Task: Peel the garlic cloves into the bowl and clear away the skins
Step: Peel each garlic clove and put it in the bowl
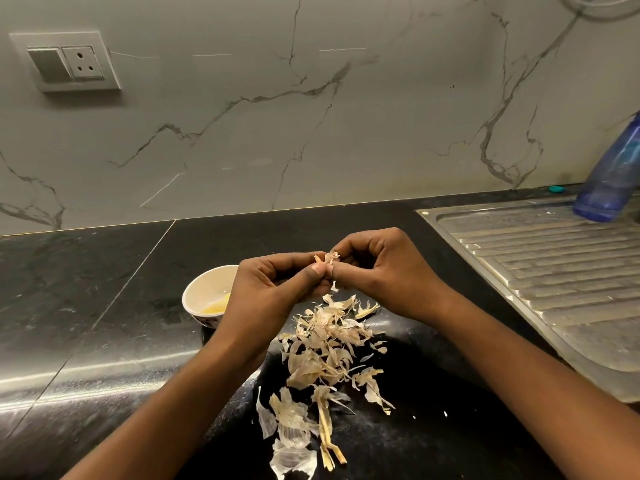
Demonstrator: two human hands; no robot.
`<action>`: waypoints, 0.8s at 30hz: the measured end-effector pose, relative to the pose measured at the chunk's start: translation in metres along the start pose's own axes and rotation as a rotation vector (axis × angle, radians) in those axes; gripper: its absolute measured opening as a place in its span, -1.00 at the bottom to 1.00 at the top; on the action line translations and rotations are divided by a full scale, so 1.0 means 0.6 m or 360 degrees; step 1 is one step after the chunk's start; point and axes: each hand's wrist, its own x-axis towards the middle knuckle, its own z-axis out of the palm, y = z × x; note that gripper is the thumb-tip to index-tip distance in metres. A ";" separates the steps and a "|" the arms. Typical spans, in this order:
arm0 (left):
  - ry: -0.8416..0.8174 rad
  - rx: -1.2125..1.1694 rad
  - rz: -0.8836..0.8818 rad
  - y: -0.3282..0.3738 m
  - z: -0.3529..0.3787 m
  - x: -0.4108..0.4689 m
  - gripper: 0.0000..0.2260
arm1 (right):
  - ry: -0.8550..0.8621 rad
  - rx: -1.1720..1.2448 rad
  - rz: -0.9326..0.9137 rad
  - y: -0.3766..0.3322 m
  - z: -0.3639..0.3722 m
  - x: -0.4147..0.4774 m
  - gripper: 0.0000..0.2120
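Nearest me I see papery, curled garlic skins [325, 358] strewn on the glossy black counter [104, 289]. Above them the left hand [273, 285] and right hand [377, 271] meet, fingers curled, both pinching a half-husked garlic clove [327, 259]. Just left sits a small round white bowl [207, 284] holding pale yellow peeled cloves [218, 306]. Farther right lies a ribbed steel drainboard [554, 271].

On the black stone bench [86, 323], a small white ceramic bowl [194, 289] sits just left of a heap of papery garlic skins [325, 344]. Above the heap's far end, the left hand [273, 289] and the right hand [384, 271] meet around a part-skinned garlic clove [327, 259]. To the right lies a ribbed steel draining board [554, 271], with a blue plastic bottle [613, 174] at its far end.
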 end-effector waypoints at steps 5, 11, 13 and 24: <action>0.0036 -0.0108 -0.0049 -0.001 -0.003 0.003 -0.82 | 0.0074 0.0022 -0.0024 -0.001 -0.009 0.001 -0.96; 0.0086 -0.0247 -0.0138 0.002 -0.005 0.008 -0.79 | 0.0061 -0.0012 -0.0027 -0.001 -0.017 0.002 -0.94; 0.0119 -0.0263 -0.0153 0.002 -0.007 0.009 -0.80 | -0.0021 -0.0079 -0.0015 0.002 -0.025 0.002 -0.92; 0.0117 -0.0424 -0.0308 0.008 -0.006 0.012 -0.82 | -0.0189 -0.0207 0.0104 -0.002 -0.028 -0.002 -0.71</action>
